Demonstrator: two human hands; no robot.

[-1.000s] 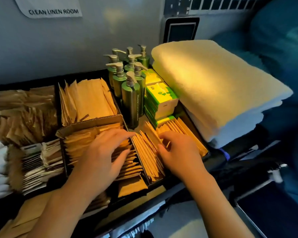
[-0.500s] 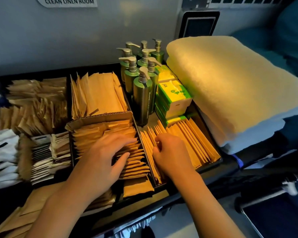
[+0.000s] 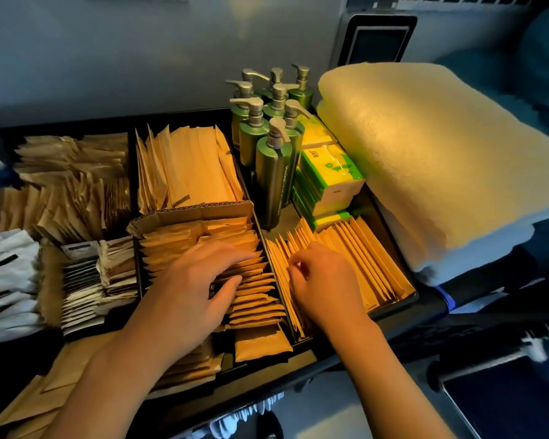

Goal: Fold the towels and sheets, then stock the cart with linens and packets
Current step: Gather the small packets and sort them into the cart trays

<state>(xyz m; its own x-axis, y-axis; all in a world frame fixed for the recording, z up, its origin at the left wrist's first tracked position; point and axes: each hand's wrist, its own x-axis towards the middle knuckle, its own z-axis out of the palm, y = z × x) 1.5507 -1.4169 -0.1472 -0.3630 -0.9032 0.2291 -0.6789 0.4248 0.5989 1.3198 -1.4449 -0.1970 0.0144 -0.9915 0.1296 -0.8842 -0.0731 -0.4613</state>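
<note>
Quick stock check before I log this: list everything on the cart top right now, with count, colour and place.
Pump bottles: seven, green, back centre.
Tissue packs: stack, green and white, right of bottles.
Folded towels: stack, cream over white, far right.
Brown packets: many, in several tray compartments.
White packets: many, left edge.
Cardboard box: one, brown, centre, holds packets.
Left hand: fingers flat on boxed packets.
Right hand: fingers curled into the upright packets.

Single head-worn view, looking forward and down — close over the cart tray (image 3: 420,299), wall behind
</note>
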